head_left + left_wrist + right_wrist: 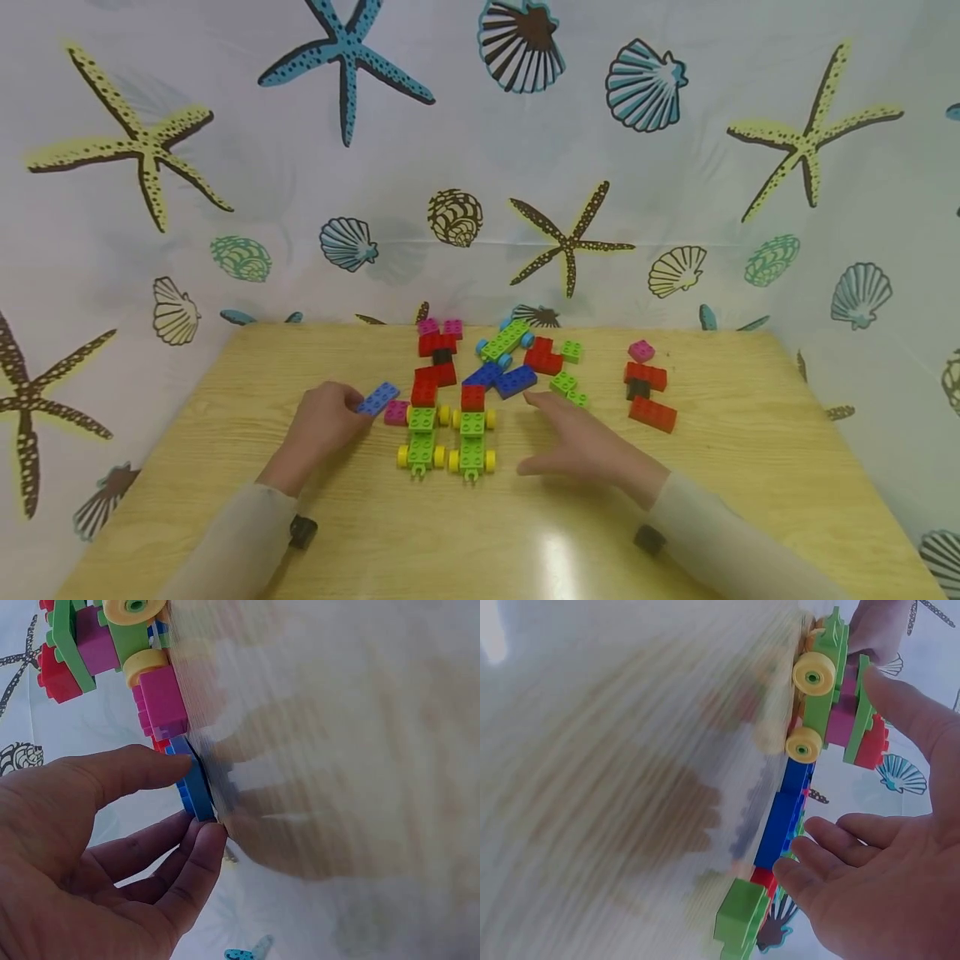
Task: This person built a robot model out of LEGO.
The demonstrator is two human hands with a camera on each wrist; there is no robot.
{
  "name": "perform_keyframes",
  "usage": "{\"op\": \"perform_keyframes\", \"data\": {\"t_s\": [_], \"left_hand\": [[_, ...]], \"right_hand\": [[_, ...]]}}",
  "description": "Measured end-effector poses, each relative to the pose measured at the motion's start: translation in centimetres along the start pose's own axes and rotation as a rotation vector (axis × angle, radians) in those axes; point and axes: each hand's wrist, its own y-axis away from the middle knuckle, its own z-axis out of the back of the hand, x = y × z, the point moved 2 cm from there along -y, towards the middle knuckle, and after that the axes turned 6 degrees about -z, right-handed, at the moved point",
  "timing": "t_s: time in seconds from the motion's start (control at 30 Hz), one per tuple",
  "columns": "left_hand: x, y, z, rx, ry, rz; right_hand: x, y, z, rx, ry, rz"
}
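My left hand (326, 425) pinches a flat light-blue building brick (378, 398) low over the tabletop, left of the built pieces. In the left wrist view the thumb is on one end of this blue brick (196, 791), the fingers at the other. Beside it sits a pink brick (397, 412). My right hand (585, 446) hovers empty, thumb and fingers spread. Two green toy cars (421, 446) with yellow wheels and red bricks at the far end stand side by side between the hands. Dark blue bricks (516, 382) lie just beyond my right fingertips.
A green car (506, 342) with blue wheels stands at the back. Red and black bricks (442, 356) lie behind the cars, more red bricks (652, 413) to the right. Small green bricks (563, 383) lie near the right hand. A patterned curtain (420, 167) hangs behind the table (420, 542).
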Motion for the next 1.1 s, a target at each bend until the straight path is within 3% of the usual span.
{"op": "perform_keyframes", "data": {"t_s": [0.27,0.43,0.6,0.73,0.9,1.1], "left_hand": [[0.4,2.8,0.8,-0.108,0.034,-0.018],[-0.3,4.5,1.5,-0.155,0.056,-0.065],[-1.6,6.3,1.4,-0.154,0.063,-0.099],[-4.1,7.7,1.2,-0.140,0.076,-0.149],[-8.4,9.0,0.6,-0.100,0.063,-0.215],[-13.7,8.9,-1.8,-0.018,0.048,-0.295]], "right_hand": [[-1.1,1.0,1.1,-0.041,-0.039,-0.016],[-2.2,1.5,2.3,-0.069,-0.065,-0.051],[-4.0,2.0,3.9,-0.128,-0.069,-0.088],[-5.2,2.5,5.7,-0.202,-0.058,-0.081],[-6.4,3.2,7.9,-0.274,-0.037,-0.066],[-8.5,3.5,9.4,-0.293,-0.020,-0.111]]}}
